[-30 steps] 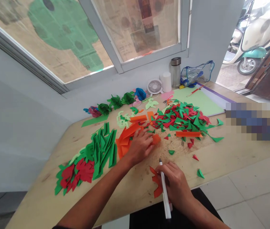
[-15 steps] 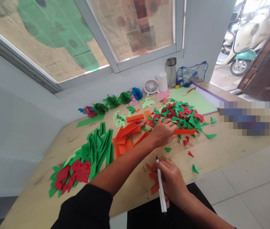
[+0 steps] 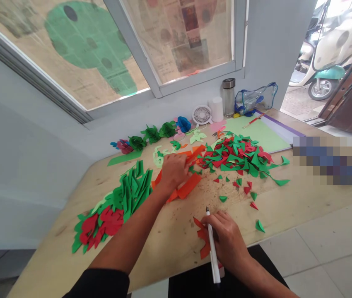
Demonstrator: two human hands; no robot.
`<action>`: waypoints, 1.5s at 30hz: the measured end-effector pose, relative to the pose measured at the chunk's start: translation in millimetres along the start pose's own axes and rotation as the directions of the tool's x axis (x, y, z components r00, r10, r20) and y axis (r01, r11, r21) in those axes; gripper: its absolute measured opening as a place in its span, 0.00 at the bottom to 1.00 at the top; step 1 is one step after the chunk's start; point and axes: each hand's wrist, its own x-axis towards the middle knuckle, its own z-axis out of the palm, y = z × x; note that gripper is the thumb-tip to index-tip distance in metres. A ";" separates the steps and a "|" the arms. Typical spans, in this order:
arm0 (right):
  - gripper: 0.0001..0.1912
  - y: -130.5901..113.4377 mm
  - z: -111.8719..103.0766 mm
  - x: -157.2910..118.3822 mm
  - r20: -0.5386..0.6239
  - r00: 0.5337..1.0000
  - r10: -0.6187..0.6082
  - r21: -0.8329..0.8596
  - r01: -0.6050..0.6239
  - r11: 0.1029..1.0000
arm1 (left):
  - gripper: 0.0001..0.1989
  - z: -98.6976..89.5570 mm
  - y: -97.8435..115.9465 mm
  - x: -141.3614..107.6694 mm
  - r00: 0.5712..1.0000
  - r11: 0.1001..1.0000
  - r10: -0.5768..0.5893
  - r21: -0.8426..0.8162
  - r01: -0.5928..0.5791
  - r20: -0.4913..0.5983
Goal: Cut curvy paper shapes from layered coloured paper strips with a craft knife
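My left hand reaches over the loose orange paper pieces, its fingers closed on a folded orange paper strip that points up and right. The fingertips are partly hidden. Another orange piece lies just below that hand. Near the front edge, my right hand grips a white pen, its dark tip pointing away from me. Beside and partly under this hand rests a cut orange paper shape with curved edges.
Green and red scraps are heaped at right. Folded green strips and red cutouts lie at left. Along the wall stand paper flowers, a small fan and a glass bottle. A light green sheet lies beyond the scraps.
My left hand has moved left from the scrap heap to the orange pieces, carrying the orange strip. My right hand stays near the front edge with the pen.
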 end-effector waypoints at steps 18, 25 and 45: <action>0.08 1.5 -8.0 17.4 -0.040 0.894 0.447 0.372 -0.402 0.836 | 0.10 -1.1 48.9 -131.0 0.937 0.606 -0.342 -0.745 0.278 0.071; 0.12 4.5 1.5 31.8 -0.070 0.878 0.473 0.440 -0.399 0.805 | 0.13 10.9 67.7 -149.6 0.876 0.356 -0.423 -0.847 0.396 0.232; 0.10 -13.9 -42.6 -13.5 0.007 0.932 0.364 0.129 -0.361 0.923 | 0.12 33.6 61.9 -164.4 0.838 0.158 -0.525 -0.949 0.271 0.152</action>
